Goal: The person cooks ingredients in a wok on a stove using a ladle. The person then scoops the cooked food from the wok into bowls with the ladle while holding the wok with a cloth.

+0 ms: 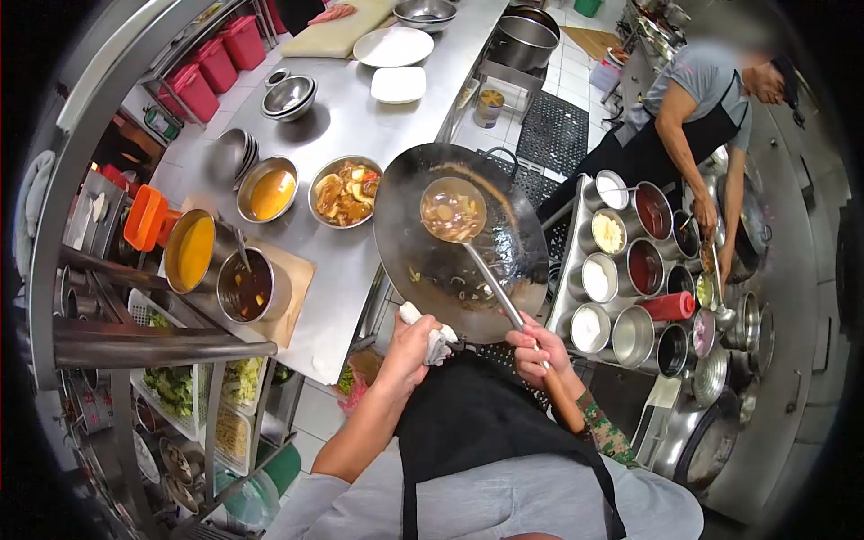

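Note:
My left hand (412, 349) is closed around a folded white cloth (439, 340) at the near rim of a large dark wok (409, 279); the cloth covers the wok's handle there. Fingers wrapped round its long handle, my right hand (540, 351) grips a steel ladle (490, 281). The ladle's bowl is over the wok and full of brown sauce with pieces of food. A few scraps and some sauce cling to the wok's inside. Just left of the wok, a steel bowl (317, 211) on the counter holds chunky food in brown sauce.
The steel counter (306, 310) also carries a bowl of orange liquid (270, 193), a pot of dark sauce (255, 284) and white dishes (398, 85). At right, several seasoning pots surround a red bottle (668, 307). A co-worker (688, 112) reaches over the stove side.

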{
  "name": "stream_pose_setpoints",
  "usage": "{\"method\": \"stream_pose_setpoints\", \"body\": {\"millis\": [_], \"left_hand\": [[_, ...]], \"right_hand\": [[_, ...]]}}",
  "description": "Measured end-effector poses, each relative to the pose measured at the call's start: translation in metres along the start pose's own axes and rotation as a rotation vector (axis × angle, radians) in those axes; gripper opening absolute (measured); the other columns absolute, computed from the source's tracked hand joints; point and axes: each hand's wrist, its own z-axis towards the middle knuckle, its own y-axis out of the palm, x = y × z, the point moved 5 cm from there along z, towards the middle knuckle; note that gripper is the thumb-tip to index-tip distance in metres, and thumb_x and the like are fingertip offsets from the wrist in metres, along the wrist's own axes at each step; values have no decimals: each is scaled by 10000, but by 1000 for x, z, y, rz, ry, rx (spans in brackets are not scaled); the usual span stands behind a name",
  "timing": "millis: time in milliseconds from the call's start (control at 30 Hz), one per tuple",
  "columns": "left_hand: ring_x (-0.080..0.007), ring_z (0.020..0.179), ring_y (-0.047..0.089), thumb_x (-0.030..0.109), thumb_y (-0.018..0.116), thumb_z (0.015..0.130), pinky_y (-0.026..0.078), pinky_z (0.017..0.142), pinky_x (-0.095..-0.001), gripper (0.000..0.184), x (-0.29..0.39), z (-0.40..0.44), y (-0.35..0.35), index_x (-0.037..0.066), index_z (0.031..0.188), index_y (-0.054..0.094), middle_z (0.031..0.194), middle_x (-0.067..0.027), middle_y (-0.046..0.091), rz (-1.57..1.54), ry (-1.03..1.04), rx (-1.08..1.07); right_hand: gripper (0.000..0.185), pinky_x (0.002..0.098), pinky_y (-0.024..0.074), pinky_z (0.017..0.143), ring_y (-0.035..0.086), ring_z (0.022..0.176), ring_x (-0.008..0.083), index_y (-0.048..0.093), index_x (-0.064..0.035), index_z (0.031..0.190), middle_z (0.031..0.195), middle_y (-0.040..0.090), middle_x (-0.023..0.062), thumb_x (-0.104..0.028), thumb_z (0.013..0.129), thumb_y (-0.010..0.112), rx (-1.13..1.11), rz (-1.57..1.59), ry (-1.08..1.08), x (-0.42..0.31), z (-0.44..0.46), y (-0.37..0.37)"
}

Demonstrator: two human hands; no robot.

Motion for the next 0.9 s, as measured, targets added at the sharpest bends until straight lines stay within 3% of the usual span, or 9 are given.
{"method": "stream_pose_setpoints", "body": {"millis": [200, 367, 467, 533, 600, 633, 733, 767, 900], "left_hand": [[-209, 718, 654, 34, 577, 808, 564, 478, -371, 382, 0, -4, 2, 63, 1166, 445, 951, -95, 578, 3, 102, 9], [-164, 900, 578, 22, 593, 816, 511, 776, -322, 447, -7, -6, 15, 15, 1198, 362, 1040, -102, 552, 84, 288, 83], [-157, 921, 558, 37, 596, 823, 487, 829, -311, 482, -14, 2, 23, 3, 1234, 348, 1062, -97, 548, 161, 401, 77], [-156, 926, 559, 39, 594, 822, 492, 816, -314, 494, -24, 22, 19, 4, 1244, 340, 1076, -100, 549, 274, 489, 91], [-162, 885, 587, 27, 587, 816, 511, 770, -318, 463, -18, 20, 21, -3, 1229, 381, 1051, -102, 574, 147, 368, 101], [-165, 864, 602, 21, 584, 813, 521, 747, -320, 448, -12, 18, 24, -7, 1222, 402, 1039, -103, 587, 78, 307, 110], [-178, 766, 636, -5, 563, 805, 543, 658, -327, 384, 3, 22, 13, -10, 1181, 483, 969, -98, 621, 13, 168, -92], [-190, 700, 648, -21, 555, 804, 554, 605, -339, 343, 6, 19, 11, 2, 1145, 537, 913, -90, 637, -72, 151, -121], [-223, 667, 677, 77, 599, 847, 570, 546, -363, 235, -14, 7, -3, -28, 1057, 587, 857, -121, 670, -129, -62, -61]], "right_hand": [[230, 270, 409, 357, 413, 468, 65, 452, -173, 1261, 748, 438, -11, -122, 1037, 436, 279, -248, -158, -34, -9, -10], [262, 270, 383, 351, 422, 468, 74, 432, -170, 1239, 733, 450, -15, -105, 989, 479, 767, -804, -274, -47, -1, 13], [223, 270, 380, 352, 423, 470, 78, 432, -161, 1181, 727, 451, -17, -84, 976, 474, 742, -784, -216, -42, 21, 22], [150, 273, 373, 346, 423, 461, 80, 444, -138, 1152, 722, 451, -12, -133, 1004, 470, 521, -568, -116, -34, 30, 32], [156, 268, 368, 342, 420, 457, 69, 458, -120, 1173, 716, 440, -10, -160, 1023, 456, 297, -319, 14, -23, 32, 44], [283, 259, 374, 336, 416, 451, 50, 459, -73, 1307, 723, 416, -6, -170, 1045, 417, 154, -87, 18, -18, 35, 49], [304, 249, 394, 342, 388, 439, 37, 460, -77, 1343, 725, 411, -17, -148, 1053, 403, -14, 49, 98, -3, 34, 81], [424, 238, 405, 346, 390, 442, 39, 376, -116, 1477, 743, 406, -15, -144, 1054, 390, -27, -40, 100, -1, 36, 88], [408, 235, 393, 354, 396, 454, 41, 388, -153, 1440, 746, 414, -13, -120, 1036, 433, 52, -536, 117, 1, 66, 127]]}}
